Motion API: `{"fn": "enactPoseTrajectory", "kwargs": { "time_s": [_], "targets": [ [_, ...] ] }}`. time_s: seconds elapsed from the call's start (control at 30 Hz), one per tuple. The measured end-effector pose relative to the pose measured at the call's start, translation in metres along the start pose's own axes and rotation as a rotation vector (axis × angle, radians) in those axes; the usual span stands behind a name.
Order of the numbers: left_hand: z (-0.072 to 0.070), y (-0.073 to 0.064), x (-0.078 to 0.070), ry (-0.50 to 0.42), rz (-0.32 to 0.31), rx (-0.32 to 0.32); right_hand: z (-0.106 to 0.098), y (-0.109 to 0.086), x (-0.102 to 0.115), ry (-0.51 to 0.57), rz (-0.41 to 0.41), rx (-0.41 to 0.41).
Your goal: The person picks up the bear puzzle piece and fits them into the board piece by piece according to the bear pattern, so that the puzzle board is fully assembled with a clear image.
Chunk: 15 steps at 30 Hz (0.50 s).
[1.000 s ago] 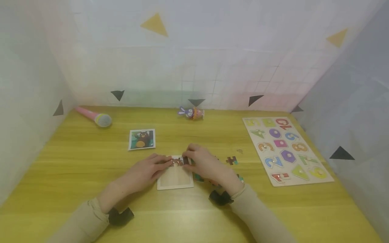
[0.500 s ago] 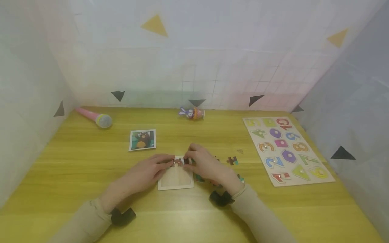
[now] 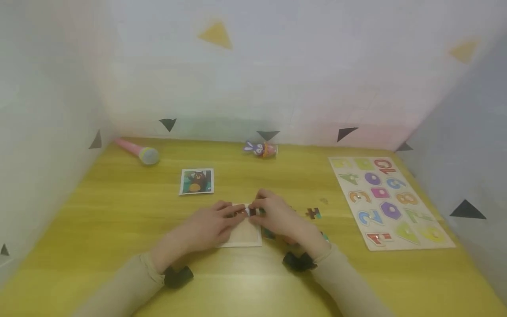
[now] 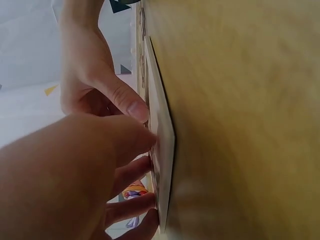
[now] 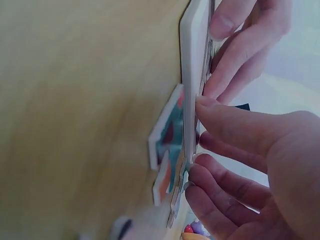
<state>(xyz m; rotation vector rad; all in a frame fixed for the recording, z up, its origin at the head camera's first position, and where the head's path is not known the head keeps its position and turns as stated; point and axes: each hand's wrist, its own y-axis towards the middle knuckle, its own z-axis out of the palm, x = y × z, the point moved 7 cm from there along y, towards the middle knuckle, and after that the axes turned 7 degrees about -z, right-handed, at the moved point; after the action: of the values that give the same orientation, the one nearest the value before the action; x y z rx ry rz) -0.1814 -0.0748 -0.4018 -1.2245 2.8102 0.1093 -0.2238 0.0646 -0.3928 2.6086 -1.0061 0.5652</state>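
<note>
A shallow wooden puzzle tray [image 3: 241,237] lies flat on the table between both hands. Along its far edge sit brown bear-face pieces, partly covered by fingers. From the left, my left hand [image 3: 210,224] reaches over the tray, its extended fingers pressing on those pieces and its thumb [image 4: 145,140] touching the tray's surface. At the far right corner, my right hand [image 3: 279,215] pinches a dark puzzle piece [image 3: 252,212] between thumb and forefinger. Loose jigsaw pieces [image 5: 172,130] overlap one another beside the tray, partly under the right hand. One brown-and-teal piece [image 3: 313,213] lies farther right.
A bear picture card [image 3: 197,181] lies behind the tray to the left. Farther back are a pink toy microphone [image 3: 136,150] and a rabbit toy [image 3: 260,149]. At right rests a number-and-shape board [image 3: 396,246]. Patterned walls close in the table's back and sides.
The head view has swung, so everything appears farther right. My left fingers have slid rightward over the bear-face piece, covering more of it. The right hand keeps its place at the corner.
</note>
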Motion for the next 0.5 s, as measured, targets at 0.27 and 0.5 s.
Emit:
{"fn": "enactPoseTrajectory", "kwargs": {
  "time_s": [0.27,0.5],
  "targets": [
    [0.009,0.004,-0.009,-0.045,-0.058,0.063,-0.001,-0.010,0.000,-0.021,-0.020,0.003],
    [0.009,-0.002,0.001,-0.134,-0.093,0.077,0.001,-0.001,0.003,-0.052,-0.048,-0.014]
  ]
}}
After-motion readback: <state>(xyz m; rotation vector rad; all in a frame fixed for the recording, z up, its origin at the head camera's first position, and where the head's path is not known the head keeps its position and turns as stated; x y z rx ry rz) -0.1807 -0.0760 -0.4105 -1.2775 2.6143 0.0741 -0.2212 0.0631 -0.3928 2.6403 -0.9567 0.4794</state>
